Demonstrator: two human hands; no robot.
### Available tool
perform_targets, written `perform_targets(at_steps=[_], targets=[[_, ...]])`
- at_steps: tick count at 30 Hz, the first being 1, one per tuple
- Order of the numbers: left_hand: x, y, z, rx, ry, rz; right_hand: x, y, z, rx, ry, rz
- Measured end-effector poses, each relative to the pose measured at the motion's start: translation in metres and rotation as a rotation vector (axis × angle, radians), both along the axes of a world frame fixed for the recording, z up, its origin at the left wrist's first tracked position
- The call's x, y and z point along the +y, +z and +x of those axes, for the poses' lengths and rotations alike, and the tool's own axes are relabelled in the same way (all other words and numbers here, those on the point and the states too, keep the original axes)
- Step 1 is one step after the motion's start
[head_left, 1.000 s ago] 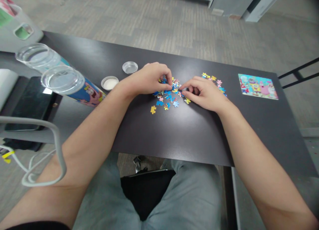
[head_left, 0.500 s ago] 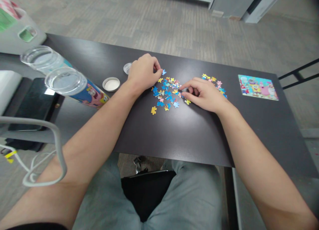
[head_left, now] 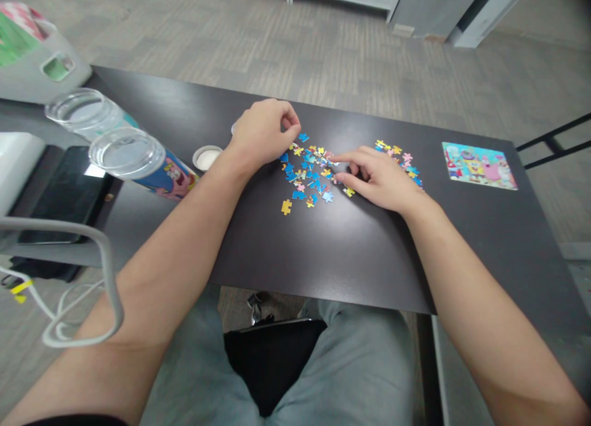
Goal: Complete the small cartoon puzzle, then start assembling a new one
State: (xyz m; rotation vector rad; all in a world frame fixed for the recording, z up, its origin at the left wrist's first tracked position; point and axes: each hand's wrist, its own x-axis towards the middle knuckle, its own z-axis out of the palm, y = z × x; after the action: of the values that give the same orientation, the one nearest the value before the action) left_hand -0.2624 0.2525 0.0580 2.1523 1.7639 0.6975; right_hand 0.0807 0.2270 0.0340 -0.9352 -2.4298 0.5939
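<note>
Sleeve (head_left: 76, 421): black; a thin curved edge at eight o'clock, cut off by the frame.
Left arm (head_left: 161, 284): bare below that edge, narrowing towards the wrist.
Right arm (head_left: 489, 315): bare up to the frame's edge at four o'clock.
Hands (head_left: 381, 180): bare, slim-fingered.
Trousers (head_left: 364, 364): pale grey-green, softly creased; legs at five and seven o'clock.

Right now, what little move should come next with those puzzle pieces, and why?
Probably have the right hand draw one piece from the right side of the puzzle pile: its fingertips are right there, and the pieces crowd together.
</note>
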Motion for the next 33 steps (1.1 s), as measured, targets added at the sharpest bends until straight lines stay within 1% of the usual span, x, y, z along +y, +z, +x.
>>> perform_targets(at_steps=[5, 11, 16, 22, 28, 33], targets=[[0.000, 0.002, -0.012, 0.068, -0.094, -0.061, 0.002, -0.002, 0.000, -0.002, -0.012, -0.007], [0.000, 0.004, -0.016, 0.050, -0.202, -0.103, 0.002, -0.004, -0.001, 0.030, -0.048, -0.014], [-0.003, 0.006, -0.012, 0.078, -0.207, -0.097, 0.001, -0.005, 0.000, 0.043, -0.047, -0.017], [-0.003, 0.004, -0.010, 0.069, -0.199, -0.090, 0.002, -0.005, 0.001, 0.025, -0.051, -0.010], [-0.005, 0.005, -0.006, -0.025, -0.193, -0.109, 0.001, -0.005, 0.001, 0.025, -0.046, -0.006], [-0.012, 0.012, 0.009, -0.160, -0.240, -0.172, -0.001, -0.002, -0.003, 0.047, -0.071, -0.006]])
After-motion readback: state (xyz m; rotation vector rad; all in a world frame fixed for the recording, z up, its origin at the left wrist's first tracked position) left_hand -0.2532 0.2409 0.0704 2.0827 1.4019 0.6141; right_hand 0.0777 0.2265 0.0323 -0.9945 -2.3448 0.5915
